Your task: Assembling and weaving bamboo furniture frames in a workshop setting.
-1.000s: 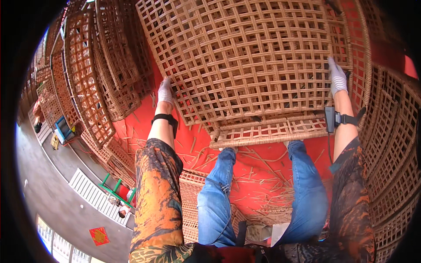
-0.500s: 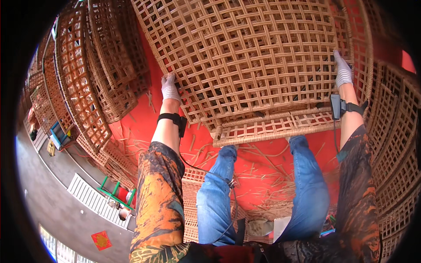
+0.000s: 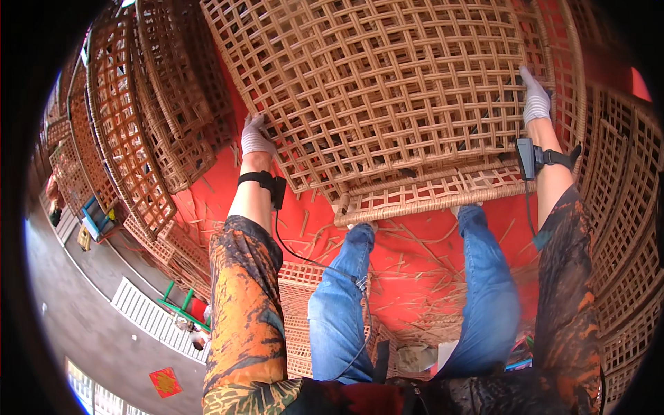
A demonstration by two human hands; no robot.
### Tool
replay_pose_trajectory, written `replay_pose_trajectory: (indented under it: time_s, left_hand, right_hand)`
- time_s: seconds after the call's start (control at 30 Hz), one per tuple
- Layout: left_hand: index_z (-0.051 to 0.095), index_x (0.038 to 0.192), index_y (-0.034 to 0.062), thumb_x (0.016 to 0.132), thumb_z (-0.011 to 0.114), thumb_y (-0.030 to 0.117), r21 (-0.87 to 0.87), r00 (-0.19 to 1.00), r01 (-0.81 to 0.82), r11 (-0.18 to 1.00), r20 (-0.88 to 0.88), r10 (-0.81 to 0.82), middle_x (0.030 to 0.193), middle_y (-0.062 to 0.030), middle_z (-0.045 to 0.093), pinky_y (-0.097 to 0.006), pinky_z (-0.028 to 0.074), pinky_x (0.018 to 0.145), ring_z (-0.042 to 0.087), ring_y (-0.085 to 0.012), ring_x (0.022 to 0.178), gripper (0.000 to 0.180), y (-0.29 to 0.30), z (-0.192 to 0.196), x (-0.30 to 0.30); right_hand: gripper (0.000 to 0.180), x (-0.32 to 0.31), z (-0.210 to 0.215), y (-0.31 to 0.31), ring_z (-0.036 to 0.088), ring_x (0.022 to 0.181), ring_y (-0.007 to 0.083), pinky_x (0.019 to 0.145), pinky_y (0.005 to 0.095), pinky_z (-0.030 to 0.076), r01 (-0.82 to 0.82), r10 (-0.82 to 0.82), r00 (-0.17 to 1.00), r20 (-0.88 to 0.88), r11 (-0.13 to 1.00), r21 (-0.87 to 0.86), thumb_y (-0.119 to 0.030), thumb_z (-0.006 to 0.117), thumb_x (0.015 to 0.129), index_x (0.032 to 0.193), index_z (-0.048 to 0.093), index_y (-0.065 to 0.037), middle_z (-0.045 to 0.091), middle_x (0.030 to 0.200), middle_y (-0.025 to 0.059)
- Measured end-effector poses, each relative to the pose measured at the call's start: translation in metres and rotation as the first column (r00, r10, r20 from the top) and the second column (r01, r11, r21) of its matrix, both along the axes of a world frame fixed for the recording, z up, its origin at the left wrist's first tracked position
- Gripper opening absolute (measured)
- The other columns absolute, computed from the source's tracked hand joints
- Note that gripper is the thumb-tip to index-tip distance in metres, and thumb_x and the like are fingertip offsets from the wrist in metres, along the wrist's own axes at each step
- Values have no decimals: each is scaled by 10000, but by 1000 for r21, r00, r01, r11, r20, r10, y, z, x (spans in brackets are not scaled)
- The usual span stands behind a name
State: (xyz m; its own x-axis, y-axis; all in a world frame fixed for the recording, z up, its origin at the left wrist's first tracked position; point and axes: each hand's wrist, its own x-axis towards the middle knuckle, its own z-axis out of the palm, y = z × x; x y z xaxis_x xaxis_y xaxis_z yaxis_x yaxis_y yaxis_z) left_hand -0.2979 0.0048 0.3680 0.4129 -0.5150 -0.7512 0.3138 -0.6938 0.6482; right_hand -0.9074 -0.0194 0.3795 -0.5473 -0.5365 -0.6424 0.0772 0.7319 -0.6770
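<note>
A large woven rattan panel (image 3: 387, 83) with an open lattice fills the upper middle, in front of my legs. My left hand (image 3: 256, 135), in a striped pale glove, grips its left edge near the lower corner; its fingertips are partly hidden there. At the opposite edge my right hand (image 3: 535, 97), gloved the same way, holds the side of the panel, with some fingers out of sight behind it. Beneath lies another rattan piece with a wrapped rim (image 3: 429, 207), its near edge just ahead of my feet.
Stacked rattan panels stand on the left (image 3: 114, 104) and right (image 3: 622, 207). Scraps of cane litter the red floor covering (image 3: 415, 277). Farther left are a green-framed stool (image 3: 185, 304) and a white slatted grate (image 3: 149, 311). A cable hangs from my left wrist strap (image 3: 270, 185).
The panel has shifted slightly left and away from me, with both hands still on its edges. My left hand has moved a little left; the right has gone slightly left and up.
</note>
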Motion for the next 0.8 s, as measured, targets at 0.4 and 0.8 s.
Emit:
replay_pose_trajectory:
  time_s: [0.4, 0.8]
  left_hand:
    - [439, 1331, 201, 922, 500, 165, -71, 1000, -20, 997, -3, 20, 1078, 10, 575, -491, 457, 676, 550, -197, 967, 415, 10, 65, -5]
    - [486, 1282, 138, 878, 554, 54, -111, 989, -105, 988, -116, 92, 1031, 19, 600, -335, 435, 883, 556, -141, 975, 418, 43, 120, -58]
  right_hand:
    - [670, 14, 42, 13, 345, 1335, 239, 1095, 369, 225, -11, 18, 999, 48, 991, -136, -419, 648, 839, 1331, 477, 2, 428, 1415, 138]
    - [656, -35, 104, 38, 348, 1334, 251, 1103, 385, 222, 4, -4, 998, -65, 1000, 2, -467, 628, 844, 1318, 505, -29, 443, 1404, 136]
